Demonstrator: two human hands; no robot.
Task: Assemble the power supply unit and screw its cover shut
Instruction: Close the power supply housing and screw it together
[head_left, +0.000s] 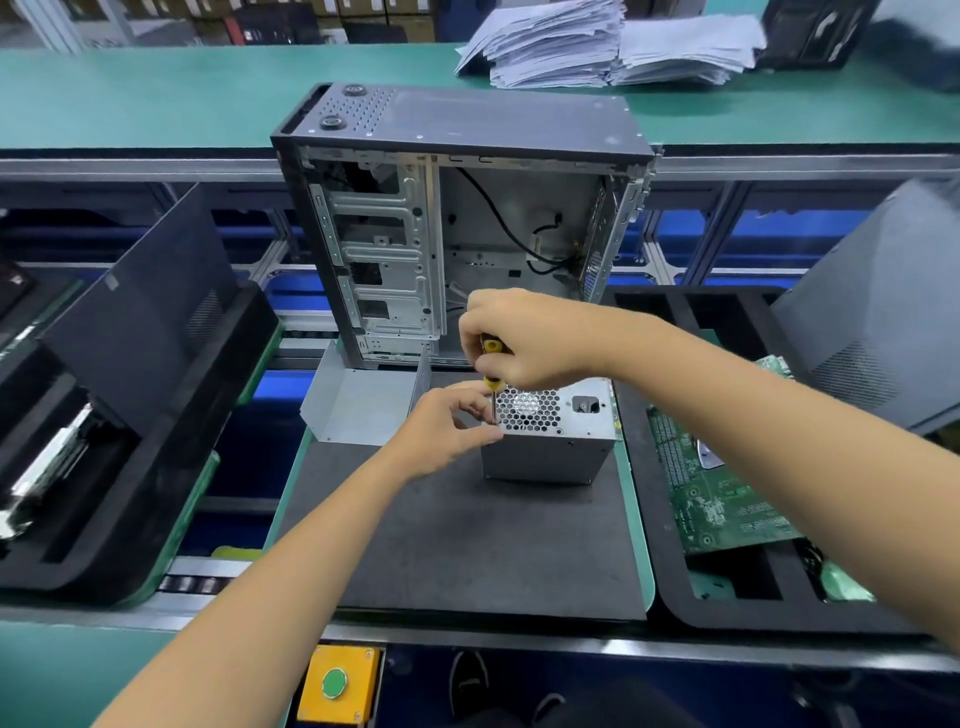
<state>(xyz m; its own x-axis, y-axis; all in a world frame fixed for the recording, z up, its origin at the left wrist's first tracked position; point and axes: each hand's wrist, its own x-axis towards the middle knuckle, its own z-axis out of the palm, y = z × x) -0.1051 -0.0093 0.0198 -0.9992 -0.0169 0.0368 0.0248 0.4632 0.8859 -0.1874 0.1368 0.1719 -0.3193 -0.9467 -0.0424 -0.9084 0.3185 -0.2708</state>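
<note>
Centre of the frame, the grey power supply unit (550, 431) stands on the dark mat (467, 545), its honeycomb fan grille facing up. The right hand (524, 338) comes in from the right edge, fingers curled round the yellow-and-black handle of the screwdriver (491, 376), which stands upright with its shaft running down to the unit's top left corner. The left hand (447, 431), reaching up from the lower left, pinches the shaft near the tip with thumb and fingertips, resting against the unit's left edge. Just left of it a bent grey metal cover (358, 405) lies on the mat. Behind, in the upper middle, an open computer case (457, 218) stands upright. At right, a green circuit board (717, 499) sits in a black tray (779, 603).
</note>
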